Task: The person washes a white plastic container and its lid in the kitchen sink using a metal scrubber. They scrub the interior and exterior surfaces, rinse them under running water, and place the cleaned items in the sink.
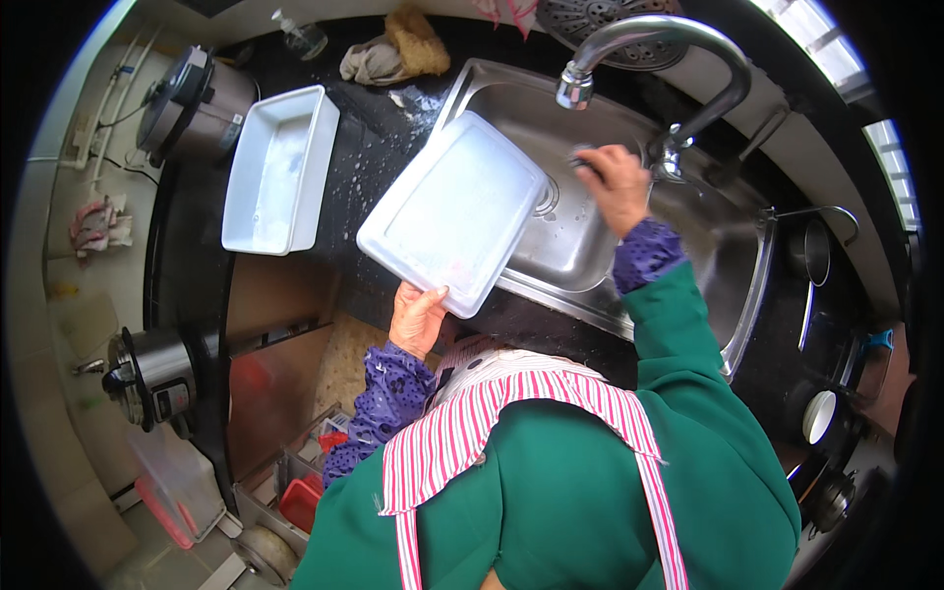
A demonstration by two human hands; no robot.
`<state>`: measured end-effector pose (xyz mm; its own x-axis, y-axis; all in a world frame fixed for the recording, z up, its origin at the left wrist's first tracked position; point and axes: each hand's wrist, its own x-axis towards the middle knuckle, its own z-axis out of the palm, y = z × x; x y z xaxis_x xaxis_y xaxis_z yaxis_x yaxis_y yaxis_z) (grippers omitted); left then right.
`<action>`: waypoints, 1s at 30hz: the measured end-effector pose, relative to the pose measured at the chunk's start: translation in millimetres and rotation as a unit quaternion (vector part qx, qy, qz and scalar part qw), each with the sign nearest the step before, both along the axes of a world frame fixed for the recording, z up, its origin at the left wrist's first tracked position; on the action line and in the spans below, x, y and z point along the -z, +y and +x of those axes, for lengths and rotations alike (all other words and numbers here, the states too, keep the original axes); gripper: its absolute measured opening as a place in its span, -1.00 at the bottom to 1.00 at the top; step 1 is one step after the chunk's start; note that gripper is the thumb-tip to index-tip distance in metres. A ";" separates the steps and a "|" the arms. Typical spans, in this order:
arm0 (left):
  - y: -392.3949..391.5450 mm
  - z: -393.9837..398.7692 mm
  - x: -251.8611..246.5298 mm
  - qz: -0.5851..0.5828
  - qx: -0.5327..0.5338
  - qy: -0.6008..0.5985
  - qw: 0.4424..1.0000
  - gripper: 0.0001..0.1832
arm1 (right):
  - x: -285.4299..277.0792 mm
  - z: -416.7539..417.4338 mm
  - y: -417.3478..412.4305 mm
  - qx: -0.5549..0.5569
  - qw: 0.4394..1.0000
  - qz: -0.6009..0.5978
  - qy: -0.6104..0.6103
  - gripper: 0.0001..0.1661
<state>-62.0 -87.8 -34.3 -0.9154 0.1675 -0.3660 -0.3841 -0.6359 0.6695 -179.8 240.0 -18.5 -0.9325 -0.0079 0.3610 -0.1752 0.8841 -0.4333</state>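
Note:
My left hand (418, 318) grips the near edge of a translucent white plastic lid (457, 214), thumb on top. The lid is held at a slant over the left rim of a stainless steel sink (568, 258), partly covering the left basin. Above that basin, apart from the lid, is my right hand (616, 184). Its fingers are closed on a small dark scouring pad (582, 156), probably steel wool; motion blur hides its details. To the left, a white plastic container (276, 177) stands on the wet black counter (361, 155), its inside facing up.
A curved chrome faucet (664, 29) arches over the sink's far side. Cloths (398, 55) and a pump bottle (301, 37) lie at the back. A rice cooker (195, 107) stands left of the container. Below left is a pulled-out drawer (284, 472). A saucepan (811, 251) is at right.

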 end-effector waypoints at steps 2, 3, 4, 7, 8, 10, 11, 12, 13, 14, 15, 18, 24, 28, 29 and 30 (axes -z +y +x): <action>9.1 -10.5 -14.4 0.027 0.011 0.011 1.000 -0.49 | -36.2 7.6 39.4 0.079 0.995 0.054 0.029 -0.75; 15.1 -14.8 -20.2 0.036 0.017 0.014 0.999 -0.49 | -44.2 14.7 59.3 0.100 0.992 0.060 0.048 -0.72; 22.7 -20.4 -21.8 0.045 0.022 0.013 0.999 -0.49 | -44.0 18.4 78.4 0.110 0.993 0.039 0.029 -0.72; 43.0 -35.5 -24.6 0.072 0.041 0.026 0.996 -0.48 | -36.3 25.0 102.4 0.090 0.993 -0.069 0.013 -0.74; 49.7 -41.1 -25.5 0.085 0.041 0.031 0.995 -0.49 | -32.3 26.1 104.1 0.080 0.993 -0.081 0.017 -0.75; 53.6 -43.8 -24.6 0.094 0.027 0.020 0.995 -0.47 | -28.6 39.1 90.1 0.060 0.993 -0.094 0.028 -0.76; 54.2 -41.2 -26.2 0.094 0.023 0.020 0.995 -0.46 | -32.0 50.2 78.2 0.059 0.995 -0.070 0.039 -0.77; 59.9 -47.5 -21.4 0.093 0.016 0.022 0.995 -0.46 | -32.5 50.9 71.9 0.067 0.997 -0.007 0.036 -0.77; 65.6 -52.4 -19.0 0.089 0.010 0.021 0.996 -0.46 | -31.5 52.3 65.4 0.078 0.995 0.053 0.032 -0.77; 70.9 -58.5 -16.8 0.093 0.009 0.006 0.996 -0.39 | -29.4 48.2 55.2 0.064 0.997 0.014 0.032 -0.76; 75.7 -61.0 -12.8 0.080 0.011 0.011 0.997 -0.36 | -24.1 46.5 41.7 0.051 0.998 -0.025 0.028 -0.74; 65.2 -38.5 -39.0 0.061 0.012 0.019 0.998 -0.24 | -49.7 69.7 -47.2 -0.089 0.984 -0.147 0.048 -0.67; 57.3 -27.1 -36.5 0.033 0.036 0.018 0.999 -0.20 | -7.3 26.5 -88.2 -0.140 0.972 -0.151 0.112 -0.64; 47.6 -21.1 -41.9 -0.010 0.050 0.031 0.998 -0.26 | 55.0 -4.8 -23.9 0.116 0.984 -0.106 -0.082 -0.63; 45.0 -21.6 -41.2 -0.022 0.049 0.038 0.998 -0.27 | 65.1 -5.0 -18.9 0.114 0.980 -0.129 -0.096 -0.63; 40.7 -21.1 -36.7 -0.032 0.025 0.050 0.998 -0.29 | 74.2 -0.6 -14.1 0.113 0.976 -0.150 -0.110 -0.63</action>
